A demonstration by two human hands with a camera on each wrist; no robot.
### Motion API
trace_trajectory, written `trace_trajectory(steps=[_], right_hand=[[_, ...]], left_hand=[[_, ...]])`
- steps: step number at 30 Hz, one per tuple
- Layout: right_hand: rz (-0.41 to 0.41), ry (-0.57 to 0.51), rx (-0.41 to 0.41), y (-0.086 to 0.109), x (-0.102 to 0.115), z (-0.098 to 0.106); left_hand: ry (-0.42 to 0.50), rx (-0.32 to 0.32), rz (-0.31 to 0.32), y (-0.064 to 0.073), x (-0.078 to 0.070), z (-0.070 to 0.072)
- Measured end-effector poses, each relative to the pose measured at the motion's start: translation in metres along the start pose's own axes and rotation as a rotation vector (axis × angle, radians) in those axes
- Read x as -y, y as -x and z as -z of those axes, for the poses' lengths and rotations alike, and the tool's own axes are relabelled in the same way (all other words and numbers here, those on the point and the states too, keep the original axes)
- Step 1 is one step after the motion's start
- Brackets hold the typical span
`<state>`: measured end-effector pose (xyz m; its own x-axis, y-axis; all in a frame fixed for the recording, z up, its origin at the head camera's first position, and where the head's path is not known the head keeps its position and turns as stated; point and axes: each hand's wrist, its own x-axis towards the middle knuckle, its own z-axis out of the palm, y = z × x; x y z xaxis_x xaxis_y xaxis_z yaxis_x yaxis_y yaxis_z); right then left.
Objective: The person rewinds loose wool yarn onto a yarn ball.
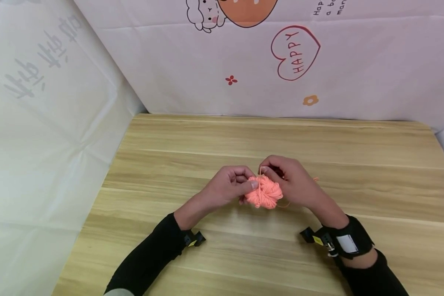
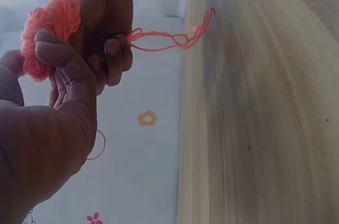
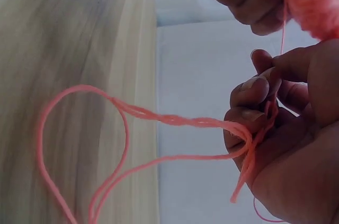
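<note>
A small ball of coral-pink yarn is held above the tabletop, its strands wound tightly with a strand crossing the middle. My left hand grips it from the left, thumb on its near face; the left wrist view shows that thumb curled over the yarn. At the ball's upper right, my right hand pinches a thin strand that runs up from the ball. In the right wrist view, loose loops of yarn pass through the curled right fingers and hang toward the table.
The wooden table lies under both hands. A white printed cloth stands behind its far edge, and another pale cloth hangs at the left. Wrist cameras are strapped on, one at the left sleeve, one on the right wristband.
</note>
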<state>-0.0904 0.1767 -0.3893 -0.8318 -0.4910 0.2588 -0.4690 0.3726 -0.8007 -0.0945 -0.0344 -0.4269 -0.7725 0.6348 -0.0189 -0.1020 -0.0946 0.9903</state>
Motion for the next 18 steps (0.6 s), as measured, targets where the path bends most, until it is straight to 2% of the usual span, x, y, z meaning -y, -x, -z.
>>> trace_trajectory(steps=[9, 14, 18], right_hand=[[0.049, 0.072, -0.092, 0.001, 0.009, 0.007], [0.061, 0.085, -0.096, 0.002, 0.014, 0.008], [0.076, 0.08, -0.084, 0.003, 0.009, 0.006]], left_hand=[[-0.086, -0.038, 0.041, -0.001, 0.004, 0.001], [-0.153, -0.084, 0.073, -0.001, 0.007, 0.003], [-0.199, -0.138, 0.103, -0.001, 0.008, 0.004]])
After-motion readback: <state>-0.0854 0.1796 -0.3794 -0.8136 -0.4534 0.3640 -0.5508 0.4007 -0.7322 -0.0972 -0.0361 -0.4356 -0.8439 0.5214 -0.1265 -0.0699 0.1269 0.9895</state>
